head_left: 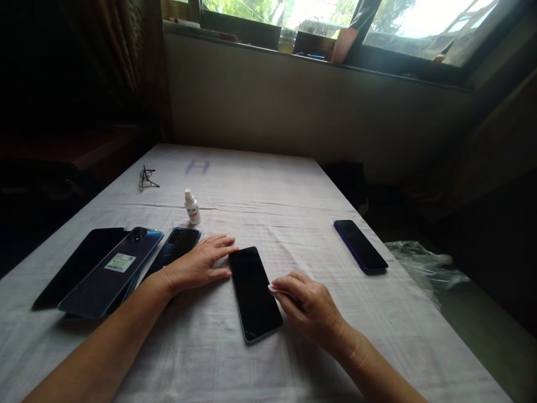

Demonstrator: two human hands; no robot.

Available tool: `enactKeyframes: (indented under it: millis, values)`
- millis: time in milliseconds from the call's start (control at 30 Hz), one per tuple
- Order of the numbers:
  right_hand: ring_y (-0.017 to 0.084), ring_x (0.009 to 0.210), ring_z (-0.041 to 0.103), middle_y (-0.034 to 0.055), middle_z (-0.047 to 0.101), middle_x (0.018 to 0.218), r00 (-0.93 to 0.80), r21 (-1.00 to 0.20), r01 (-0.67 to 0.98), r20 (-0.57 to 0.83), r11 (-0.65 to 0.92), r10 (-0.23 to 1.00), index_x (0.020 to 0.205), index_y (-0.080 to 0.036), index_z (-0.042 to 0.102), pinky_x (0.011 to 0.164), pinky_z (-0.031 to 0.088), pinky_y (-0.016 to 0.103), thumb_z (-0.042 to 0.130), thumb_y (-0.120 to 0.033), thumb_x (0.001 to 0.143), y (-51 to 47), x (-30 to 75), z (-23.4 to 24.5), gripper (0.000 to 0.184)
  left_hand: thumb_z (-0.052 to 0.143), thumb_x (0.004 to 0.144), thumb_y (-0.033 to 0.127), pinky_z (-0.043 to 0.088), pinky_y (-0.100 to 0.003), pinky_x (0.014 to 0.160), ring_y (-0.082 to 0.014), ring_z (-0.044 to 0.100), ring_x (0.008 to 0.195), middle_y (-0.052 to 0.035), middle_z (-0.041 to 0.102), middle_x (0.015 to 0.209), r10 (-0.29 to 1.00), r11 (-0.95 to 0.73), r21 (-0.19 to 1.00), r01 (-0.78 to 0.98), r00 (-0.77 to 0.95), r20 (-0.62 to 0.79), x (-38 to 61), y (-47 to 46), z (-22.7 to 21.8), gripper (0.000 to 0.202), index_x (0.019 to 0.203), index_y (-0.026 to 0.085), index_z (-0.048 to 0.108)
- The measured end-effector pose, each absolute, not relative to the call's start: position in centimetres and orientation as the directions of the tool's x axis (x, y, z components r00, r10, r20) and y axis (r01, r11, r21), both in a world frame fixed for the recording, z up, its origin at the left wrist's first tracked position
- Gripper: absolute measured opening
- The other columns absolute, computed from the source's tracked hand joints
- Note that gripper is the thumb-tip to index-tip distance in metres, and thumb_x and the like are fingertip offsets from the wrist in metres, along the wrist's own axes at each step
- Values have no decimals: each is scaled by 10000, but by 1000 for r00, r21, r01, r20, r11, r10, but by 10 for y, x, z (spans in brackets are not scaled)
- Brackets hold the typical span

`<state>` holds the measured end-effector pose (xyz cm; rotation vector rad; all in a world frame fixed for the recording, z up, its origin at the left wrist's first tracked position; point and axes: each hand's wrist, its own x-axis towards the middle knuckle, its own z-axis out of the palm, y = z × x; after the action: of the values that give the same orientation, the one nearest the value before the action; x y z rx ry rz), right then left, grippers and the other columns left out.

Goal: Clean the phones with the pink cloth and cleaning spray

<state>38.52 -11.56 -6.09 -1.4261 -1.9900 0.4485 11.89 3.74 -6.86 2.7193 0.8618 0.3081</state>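
A smartphone (255,296) with a dark screen lies face up on the table in front of me. My left hand (205,260) is open, its fingers spread and its fingertips at the phone's upper left edge. At the phone's right edge, my right hand (306,302) is closed on a small white cloth (273,289), most of it hidden in the fingers. Left of my left hand lie several phones, overlapping: a dark blue one (182,239), one with a label on its back (104,280) and a black one (71,274). Beyond them stands a small white bottle (192,207).
Another phone (361,246) with a purple edge lies near the right table edge. Eyeglasses (147,178) rest at the far left of the cloth-covered table (260,184). Clear plastic wrap (423,266) is beside the table on the right. A windowsill runs behind.
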Motion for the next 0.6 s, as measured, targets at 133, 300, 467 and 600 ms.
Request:
enactKeyframes:
  millis: [133,300,467,600]
  values:
    - [150,733,654,19,675,826,-109,-640,717,287,276,952,926,-222,698,681,487,242,574,-200,954,-119,396,-55,129,801,821,380,410,-451,1113,-295,566,1314,-82,662,1370,602,-792,214,571,789,124,126,25,-56,458,1243,249,683]
    - [146,721,663,8,684,803,-51,-683,689,286,241,957,904,-226,697,656,491,233,602,-224,940,-126,406,-50,102,804,822,364,381,-515,1111,-348,650,1166,-132,744,1145,653,-755,77,651,737,174,137,-9,-51,262,980,170,729]
    - [138,697,656,5,676,788,-47,-712,669,244,212,969,910,-222,695,638,489,228,609,-237,948,-140,409,-54,95,821,786,376,345,-544,1130,-389,566,1291,-179,645,1367,646,-752,2,659,737,199,133,-12,-49,474,1183,158,682]
    - [144,751,669,22,688,859,-77,-685,693,236,222,969,970,-230,714,682,503,237,574,-200,956,-145,411,-62,144,802,777,385,218,-524,1215,-329,434,1435,-103,535,1519,515,-857,57,512,852,97,137,10,-51,795,1478,224,463]
